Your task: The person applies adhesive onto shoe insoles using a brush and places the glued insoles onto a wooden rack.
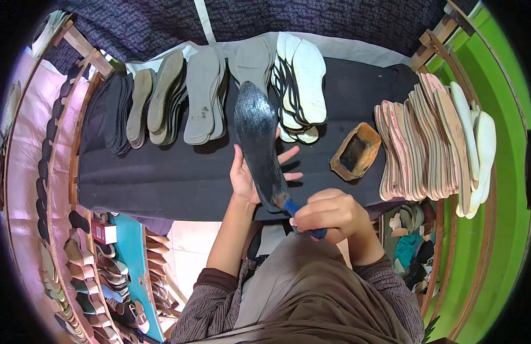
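Observation:
A shoe sole-shaped insole (256, 140), black and glossy with a wet-looking sheen at its far end, lies across my left hand (243, 178). That palm supports it from beneath, with the thumb along its left side and fingertips spread out past its right edge. In a closed grip, my right hand (329, 213) has a brush (291, 207) with a blue handle. The brush's bristles touch the insole's near end. To the right, a yellowish open container (357, 151) with a dark inside sits on the black-covered table (179, 182).
Grey insoles (203, 94), dark insoles (117, 112) and white insoles (309, 80) lie in overlapping stacks along the table's far side. A long row of pinkish-beige insoles (417, 146) leans at the right. Shelves with shoes (113, 269) stand at lower left. A green wall (506, 172) borders the right.

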The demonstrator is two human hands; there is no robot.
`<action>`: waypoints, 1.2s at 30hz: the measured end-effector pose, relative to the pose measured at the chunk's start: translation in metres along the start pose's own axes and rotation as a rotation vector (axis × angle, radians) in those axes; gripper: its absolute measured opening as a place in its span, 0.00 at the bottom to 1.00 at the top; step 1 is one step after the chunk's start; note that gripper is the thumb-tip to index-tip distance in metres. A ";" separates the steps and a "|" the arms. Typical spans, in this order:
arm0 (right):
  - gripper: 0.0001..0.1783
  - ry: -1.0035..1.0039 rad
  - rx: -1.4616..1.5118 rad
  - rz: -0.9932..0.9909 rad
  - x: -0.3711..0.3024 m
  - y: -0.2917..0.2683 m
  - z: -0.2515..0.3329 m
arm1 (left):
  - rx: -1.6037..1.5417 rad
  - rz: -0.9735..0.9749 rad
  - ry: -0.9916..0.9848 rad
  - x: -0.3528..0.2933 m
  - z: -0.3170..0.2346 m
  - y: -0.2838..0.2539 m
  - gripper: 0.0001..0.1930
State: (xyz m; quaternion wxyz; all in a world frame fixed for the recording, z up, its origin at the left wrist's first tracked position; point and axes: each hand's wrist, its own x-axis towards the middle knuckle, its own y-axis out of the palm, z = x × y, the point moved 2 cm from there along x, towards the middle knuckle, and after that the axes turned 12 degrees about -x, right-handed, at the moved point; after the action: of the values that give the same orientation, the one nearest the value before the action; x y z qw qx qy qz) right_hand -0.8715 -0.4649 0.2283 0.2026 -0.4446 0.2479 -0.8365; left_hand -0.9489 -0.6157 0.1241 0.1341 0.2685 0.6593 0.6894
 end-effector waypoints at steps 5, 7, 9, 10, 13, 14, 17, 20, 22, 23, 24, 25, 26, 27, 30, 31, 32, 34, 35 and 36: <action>0.17 0.094 0.039 -0.014 0.001 -0.004 -0.006 | 0.001 0.026 0.005 0.002 -0.002 -0.002 0.35; 0.17 0.069 -0.015 -0.023 0.001 -0.004 -0.008 | -0.051 0.038 0.000 0.002 -0.002 -0.001 0.35; 0.16 0.073 -0.015 -0.018 0.000 -0.002 -0.008 | -0.105 0.047 0.001 0.002 -0.003 -0.001 0.35; 0.16 0.073 -0.013 -0.015 -0.001 -0.001 -0.006 | -0.032 0.006 0.018 0.002 -0.003 -0.001 0.35; 0.16 0.115 0.126 0.050 -0.008 -0.001 0.000 | 0.002 -0.038 0.060 0.001 -0.004 -0.003 0.35; 0.16 0.115 0.124 0.049 -0.007 -0.001 0.000 | -0.036 -0.034 0.079 0.003 -0.004 -0.004 0.36; 0.17 0.131 0.086 0.047 -0.004 0.003 -0.005 | -0.051 -0.029 0.081 0.003 -0.005 -0.005 0.35; 0.17 0.047 0.032 -0.012 -0.003 0.006 -0.006 | -0.054 -0.031 0.081 0.002 -0.004 -0.005 0.35; 0.18 0.058 0.087 0.012 -0.004 0.007 -0.003 | -0.005 -0.056 0.103 0.000 -0.006 -0.008 0.35; 0.18 0.059 0.085 0.011 -0.006 0.005 -0.003 | -0.006 -0.056 0.101 0.001 -0.006 -0.008 0.35; 0.19 0.092 0.100 -0.002 -0.009 0.004 -0.005 | -0.022 -0.021 0.101 0.002 -0.007 -0.009 0.35; 0.19 0.125 0.114 -0.015 -0.011 0.003 -0.007 | -0.038 0.014 0.102 0.002 -0.008 -0.008 0.34; 0.19 0.126 0.113 -0.016 -0.012 0.004 -0.008 | -0.038 0.014 0.100 0.002 -0.008 -0.008 0.34; 0.19 0.111 0.069 -0.035 -0.012 0.005 -0.010 | -0.024 0.004 0.113 0.001 -0.008 -0.007 0.33; 0.19 0.099 -0.004 -0.074 -0.012 0.009 -0.009 | 0.000 -0.021 0.141 0.001 -0.008 -0.007 0.32; 0.19 0.091 0.008 -0.050 -0.010 0.008 -0.007 | -0.014 -0.012 0.135 0.001 -0.008 -0.008 0.34; 0.19 0.082 0.021 -0.024 -0.009 0.007 -0.005 | -0.028 -0.004 0.131 0.001 -0.008 -0.009 0.35; 0.20 0.108 0.015 -0.010 -0.012 0.004 -0.002 | -0.007 -0.003 0.128 0.001 -0.007 -0.007 0.35; 0.20 0.136 0.006 0.001 -0.013 0.003 -0.002 | 0.013 -0.001 0.121 0.001 -0.006 -0.006 0.35; 0.20 0.136 0.005 0.001 -0.013 0.003 -0.002 | 0.013 0.000 0.120 0.001 -0.006 -0.005 0.35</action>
State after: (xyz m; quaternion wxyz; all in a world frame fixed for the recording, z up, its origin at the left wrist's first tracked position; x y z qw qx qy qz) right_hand -0.8656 -0.4594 0.2174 0.1866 -0.3860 0.2592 -0.8654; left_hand -0.9538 -0.6192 0.1197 0.0926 0.2275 0.6707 0.6999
